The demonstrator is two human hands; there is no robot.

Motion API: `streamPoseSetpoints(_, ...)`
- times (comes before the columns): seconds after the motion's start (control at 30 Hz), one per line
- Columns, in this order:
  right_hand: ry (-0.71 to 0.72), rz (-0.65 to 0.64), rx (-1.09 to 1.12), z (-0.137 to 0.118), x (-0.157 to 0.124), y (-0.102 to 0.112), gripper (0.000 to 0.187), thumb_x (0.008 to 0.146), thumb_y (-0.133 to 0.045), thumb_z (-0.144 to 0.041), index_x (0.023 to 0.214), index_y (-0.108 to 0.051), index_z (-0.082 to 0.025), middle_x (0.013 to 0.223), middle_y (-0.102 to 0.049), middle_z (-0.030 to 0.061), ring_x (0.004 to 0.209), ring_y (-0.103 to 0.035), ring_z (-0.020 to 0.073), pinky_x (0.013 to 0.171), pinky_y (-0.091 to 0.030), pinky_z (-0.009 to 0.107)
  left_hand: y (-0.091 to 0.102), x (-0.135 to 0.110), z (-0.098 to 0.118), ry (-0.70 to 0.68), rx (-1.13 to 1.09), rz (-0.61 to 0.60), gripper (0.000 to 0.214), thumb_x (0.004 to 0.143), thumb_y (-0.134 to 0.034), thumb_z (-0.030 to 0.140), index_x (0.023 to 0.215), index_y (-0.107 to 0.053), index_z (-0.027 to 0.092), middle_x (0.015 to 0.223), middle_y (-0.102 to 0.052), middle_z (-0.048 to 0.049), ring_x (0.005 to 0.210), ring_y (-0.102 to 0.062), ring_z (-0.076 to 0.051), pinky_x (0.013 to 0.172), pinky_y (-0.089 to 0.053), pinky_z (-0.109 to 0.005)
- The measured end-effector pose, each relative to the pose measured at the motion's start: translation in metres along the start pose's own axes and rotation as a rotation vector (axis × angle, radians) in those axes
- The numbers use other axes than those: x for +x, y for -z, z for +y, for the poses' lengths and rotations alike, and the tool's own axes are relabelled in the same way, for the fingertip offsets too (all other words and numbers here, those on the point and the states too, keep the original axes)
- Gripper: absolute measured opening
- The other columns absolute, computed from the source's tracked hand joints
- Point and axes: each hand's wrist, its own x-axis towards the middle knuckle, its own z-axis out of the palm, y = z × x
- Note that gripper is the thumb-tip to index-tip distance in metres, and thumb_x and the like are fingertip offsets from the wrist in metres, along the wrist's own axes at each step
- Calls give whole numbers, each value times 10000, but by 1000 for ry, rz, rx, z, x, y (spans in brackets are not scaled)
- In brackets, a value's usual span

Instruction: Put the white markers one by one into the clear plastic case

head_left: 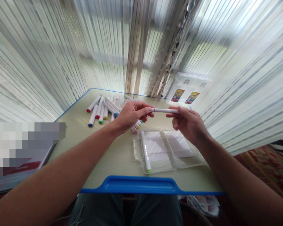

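A white marker [165, 110] is held level above the table between my two hands. My left hand [135, 113] pinches its left end, where a dark band shows. The fingers of my right hand [188, 121] are closed on the other end. Below them lies an open clear plastic case [158, 147], its two halves spread flat. Inside its left half rests one white marker with a lime-green end [145, 152]. Beyond my left hand is a loose pile of white markers [97, 110] with red, blue, green and yellow ends, partly hidden by that hand.
The pale table [118, 158] has a blue rim with a moulded blue tray [139, 184] at the front. A clear box with two labels [185, 91] stands at the back right. String curtains [103, 47] hang behind. A patterned rug [264, 163] shows at right.
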Motion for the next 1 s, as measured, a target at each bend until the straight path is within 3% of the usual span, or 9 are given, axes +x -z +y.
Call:
streamPoseSetpoints(0.73, 17, -51, -126, 7, -3, 1, 234, 786, -829, -372, 902, -812, -170, 782, -789, 86, 434, -564, 87, 412, -451, 231, -2, -2, -1, -64, 169, -32, 279, 771, -824, 330, 836, -688, 95, 689, -678, -39, 562, -569, -90, 540, -443, -236)
streamPoseSetpoints(1.0, 127, -43, -283, 11, -3, 1, 287, 659, -921, -357, 836, -801, -166, 602, -699, 22, 401, -533, 94, 378, -408, 229, -10, -6, -3, -74, 288, -68, 363, 732, -855, 396, 740, -606, 131, 641, -645, -24, 531, -551, -84, 485, -401, -207)
